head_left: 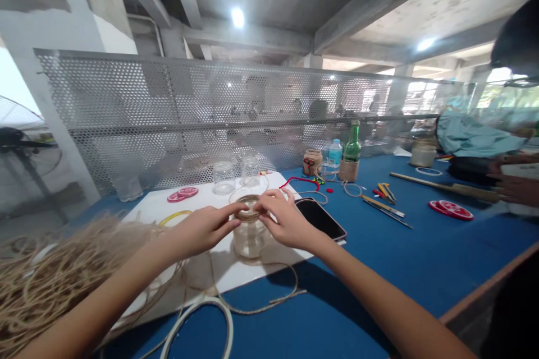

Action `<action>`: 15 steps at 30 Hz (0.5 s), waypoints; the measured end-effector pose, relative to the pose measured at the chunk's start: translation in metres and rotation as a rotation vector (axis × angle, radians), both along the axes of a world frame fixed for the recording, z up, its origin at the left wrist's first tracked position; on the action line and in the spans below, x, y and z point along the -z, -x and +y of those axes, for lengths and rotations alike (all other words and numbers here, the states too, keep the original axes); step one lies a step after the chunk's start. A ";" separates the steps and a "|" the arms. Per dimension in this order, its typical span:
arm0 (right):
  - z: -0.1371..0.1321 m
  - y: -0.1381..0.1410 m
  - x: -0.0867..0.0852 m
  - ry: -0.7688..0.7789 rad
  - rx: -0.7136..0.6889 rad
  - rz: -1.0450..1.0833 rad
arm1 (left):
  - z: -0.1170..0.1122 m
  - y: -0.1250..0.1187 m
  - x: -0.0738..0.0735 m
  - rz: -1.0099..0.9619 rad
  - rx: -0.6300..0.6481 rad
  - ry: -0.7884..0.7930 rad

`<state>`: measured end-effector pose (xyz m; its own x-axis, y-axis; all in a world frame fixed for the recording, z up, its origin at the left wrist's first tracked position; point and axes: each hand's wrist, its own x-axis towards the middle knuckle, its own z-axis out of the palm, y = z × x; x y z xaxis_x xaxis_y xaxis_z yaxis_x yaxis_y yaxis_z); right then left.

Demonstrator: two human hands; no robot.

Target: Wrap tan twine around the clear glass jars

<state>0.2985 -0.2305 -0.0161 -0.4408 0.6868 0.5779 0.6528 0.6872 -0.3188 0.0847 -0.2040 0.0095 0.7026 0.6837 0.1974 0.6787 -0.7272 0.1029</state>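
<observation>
A clear glass jar (249,237) stands on a white board (223,272), with a coil of jute twine (247,208) around its neck. My right hand (282,220) grips the top of the jar from the right. My left hand (206,230) reaches in from the left, its fingertips pressed on the twine at the neck. A strand of twine (252,297) runs down from the jar area across the board and the table. A large loose bundle of jute twine (50,286) lies beneath my left forearm.
A black smartphone (320,219) lies right of the jar, and empty glass jars (223,177) stand behind it. A green bottle (351,146), hand tools (383,206) and red discs (450,210) sit on the blue table (400,258). A co-worker's hand (516,188) shows at the right, before a perforated metal screen (210,101).
</observation>
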 end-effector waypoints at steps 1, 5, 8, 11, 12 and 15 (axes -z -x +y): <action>0.001 -0.004 -0.002 0.012 -0.005 -0.011 | 0.002 -0.001 0.001 -0.019 0.006 0.006; 0.006 -0.016 -0.006 0.028 -0.014 -0.032 | 0.007 -0.005 0.004 -0.061 0.033 0.003; 0.005 -0.018 -0.007 0.033 -0.013 -0.033 | 0.008 -0.008 0.003 -0.057 0.059 -0.013; 0.000 -0.013 -0.006 0.022 -0.023 -0.028 | 0.006 -0.010 0.002 -0.049 0.067 -0.003; -0.001 -0.010 -0.006 0.011 -0.028 -0.027 | 0.005 -0.011 0.002 -0.051 0.071 0.001; -0.004 -0.005 -0.005 -0.044 -0.026 -0.054 | 0.003 -0.013 0.004 -0.061 0.100 -0.004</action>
